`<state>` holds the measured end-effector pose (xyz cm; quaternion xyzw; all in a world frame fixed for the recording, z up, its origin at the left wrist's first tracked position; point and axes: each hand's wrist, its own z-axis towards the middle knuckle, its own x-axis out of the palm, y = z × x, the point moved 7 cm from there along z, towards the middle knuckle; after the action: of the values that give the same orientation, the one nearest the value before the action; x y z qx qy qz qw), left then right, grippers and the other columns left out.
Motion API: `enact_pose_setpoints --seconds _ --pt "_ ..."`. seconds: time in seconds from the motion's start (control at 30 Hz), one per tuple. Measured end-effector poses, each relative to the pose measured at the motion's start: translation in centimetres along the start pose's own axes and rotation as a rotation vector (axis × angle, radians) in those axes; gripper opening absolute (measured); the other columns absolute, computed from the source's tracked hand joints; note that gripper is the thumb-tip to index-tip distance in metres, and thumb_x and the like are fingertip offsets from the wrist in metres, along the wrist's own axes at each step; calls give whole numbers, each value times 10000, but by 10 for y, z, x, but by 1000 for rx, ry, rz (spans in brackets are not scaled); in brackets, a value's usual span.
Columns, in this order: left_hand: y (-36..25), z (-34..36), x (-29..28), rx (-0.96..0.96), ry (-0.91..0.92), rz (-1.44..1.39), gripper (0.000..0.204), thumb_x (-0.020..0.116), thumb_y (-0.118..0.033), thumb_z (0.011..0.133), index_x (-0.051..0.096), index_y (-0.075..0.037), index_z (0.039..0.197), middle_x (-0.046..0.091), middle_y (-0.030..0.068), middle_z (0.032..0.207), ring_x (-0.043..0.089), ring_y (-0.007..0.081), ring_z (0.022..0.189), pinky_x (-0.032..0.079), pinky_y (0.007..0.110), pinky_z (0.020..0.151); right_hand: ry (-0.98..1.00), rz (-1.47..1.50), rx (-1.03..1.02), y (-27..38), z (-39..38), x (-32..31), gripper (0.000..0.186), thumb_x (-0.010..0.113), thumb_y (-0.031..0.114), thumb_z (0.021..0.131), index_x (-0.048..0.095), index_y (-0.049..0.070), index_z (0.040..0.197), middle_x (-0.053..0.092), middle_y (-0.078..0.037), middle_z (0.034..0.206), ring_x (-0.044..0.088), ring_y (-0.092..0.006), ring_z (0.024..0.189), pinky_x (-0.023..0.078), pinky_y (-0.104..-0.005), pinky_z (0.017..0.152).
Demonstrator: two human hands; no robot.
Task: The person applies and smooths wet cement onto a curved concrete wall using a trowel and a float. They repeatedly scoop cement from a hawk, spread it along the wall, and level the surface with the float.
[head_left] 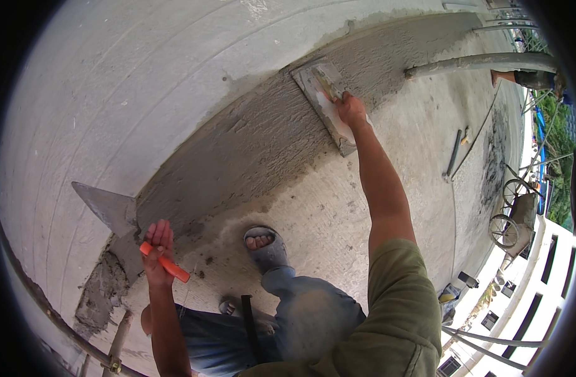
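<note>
Gripping the float (332, 125) on the mortar (237, 135), the right hand (350, 109) is closed; the left hand (157, 256) holds the trowel (106, 206). The mortar is spread, but its rough face and the lumpy patch (104, 286) seem unfinished; the far end (448, 30) is unclear.

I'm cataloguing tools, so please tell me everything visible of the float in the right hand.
The float is a long, rectangular plate with a raised handle on its upper face. It looks pale beneath patchy grey smears; its material is unclear. It slants from upper left to lower right in the picture, over the wet-looking cement, its underside hidden. The right hand grips the handle.
</note>
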<state>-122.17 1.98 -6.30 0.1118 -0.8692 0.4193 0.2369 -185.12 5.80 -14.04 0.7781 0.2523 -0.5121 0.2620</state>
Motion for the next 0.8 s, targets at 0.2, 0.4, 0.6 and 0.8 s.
enact_pose_setpoints --seconds 0.2,0.4,0.6,0.8 --pt "-1 -4 -4 1 23 30 633 527 -24 710 347 32 1315 381 209 1377 319 329 1325 208 436 1135 33 -18 -49 30 -28 12 383 496 384 885 541 27 1016 622 -247 969 585 -404 951 454 -464 825" --pt "-4 -12 -8 19 31 -32 578 552 -9 724 398 29 1280 421 221 1342 357 338 1301 215 443 1136 44 29 -110 68 -64 28 379 474 360 902 515 -8 984 617 -266 929 581 -414 927 450 -468 809" --pt "-8 -24 -18 36 41 -25 616 537 -26 722 360 33 1308 384 212 1372 328 334 1318 204 439 1138 60 68 -115 107 -108 50 356 485 345 899 514 -5 957 624 -257 907 596 -417 887 464 -469 782" --pt "-17 -32 -35 67 75 -34 612 517 -27 725 360 38 1313 355 217 1392 307 336 1330 203 439 1139 88 147 -128 161 -153 74 336 501 318 892 510 -13 950 627 -252 887 605 -408 870 472 -469 771"
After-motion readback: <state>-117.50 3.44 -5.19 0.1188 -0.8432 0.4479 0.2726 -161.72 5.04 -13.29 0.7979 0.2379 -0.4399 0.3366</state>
